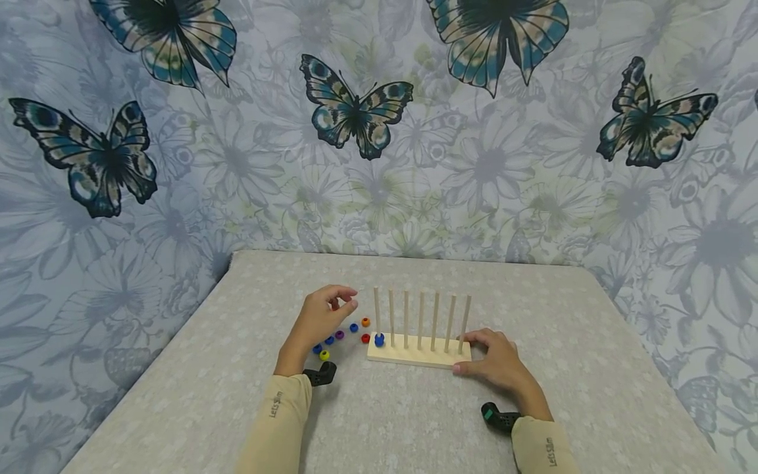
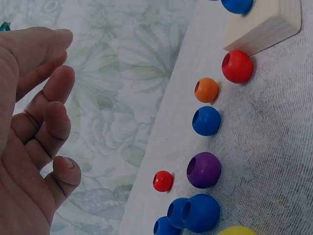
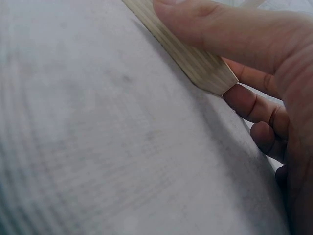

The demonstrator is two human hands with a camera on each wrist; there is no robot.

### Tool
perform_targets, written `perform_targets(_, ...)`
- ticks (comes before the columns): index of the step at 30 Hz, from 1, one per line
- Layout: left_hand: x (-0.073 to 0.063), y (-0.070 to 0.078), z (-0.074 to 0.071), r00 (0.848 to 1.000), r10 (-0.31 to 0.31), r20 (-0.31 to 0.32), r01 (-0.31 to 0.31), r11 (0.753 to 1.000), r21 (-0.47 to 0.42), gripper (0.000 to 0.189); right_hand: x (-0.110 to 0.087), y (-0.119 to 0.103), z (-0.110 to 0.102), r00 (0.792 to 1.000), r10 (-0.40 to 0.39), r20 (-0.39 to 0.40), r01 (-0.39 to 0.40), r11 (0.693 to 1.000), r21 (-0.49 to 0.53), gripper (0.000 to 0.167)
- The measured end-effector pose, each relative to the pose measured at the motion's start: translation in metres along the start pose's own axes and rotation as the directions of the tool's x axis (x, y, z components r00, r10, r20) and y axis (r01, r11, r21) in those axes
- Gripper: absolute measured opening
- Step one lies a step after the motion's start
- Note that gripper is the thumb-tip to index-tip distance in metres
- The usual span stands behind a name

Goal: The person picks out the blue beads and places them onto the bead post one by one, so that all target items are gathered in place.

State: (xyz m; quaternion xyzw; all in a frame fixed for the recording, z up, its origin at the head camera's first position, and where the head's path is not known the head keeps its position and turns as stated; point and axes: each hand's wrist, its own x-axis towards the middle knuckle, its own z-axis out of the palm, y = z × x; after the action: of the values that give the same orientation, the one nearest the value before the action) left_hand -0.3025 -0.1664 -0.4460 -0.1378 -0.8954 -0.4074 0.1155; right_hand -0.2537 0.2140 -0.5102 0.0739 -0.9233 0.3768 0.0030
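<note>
A pale wooden peg board [image 1: 414, 355] with several upright pegs [image 1: 421, 320] stands on the table. One blue bead [image 1: 379, 340] sits at the foot of its leftmost peg. My right hand [image 1: 500, 362] grips the board's right end, thumb [image 3: 205, 24] along the front side and fingers round behind. Left of the board, my left hand [image 1: 320, 321] hovers above the loose beads with loosely bent fingers, and nothing shows between them. Nearest the board lie a red bead [image 2: 237, 66] and an orange bead [image 2: 206, 90]; a purple bead [image 2: 204, 170] is farther left.
More loose beads trail left under my left hand, among them a blue bead [image 1: 354, 327] and a yellow bead [image 1: 324, 355]. A pale patterned cloth [image 1: 379, 421] covers the table. Behind it rises a wall [image 1: 379, 197] with a butterfly and flower print.
</note>
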Motion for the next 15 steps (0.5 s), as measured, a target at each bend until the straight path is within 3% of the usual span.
perform_targets(15, 0.0, -0.02, 0.007, 0.987, -0.123, 0.103, 0.122, 0.992, 0.019, 0.031, 0.0, -0.001, 0.0, 1.0, 0.006, -0.002, -0.006, 1.0, -0.002, 0.073)
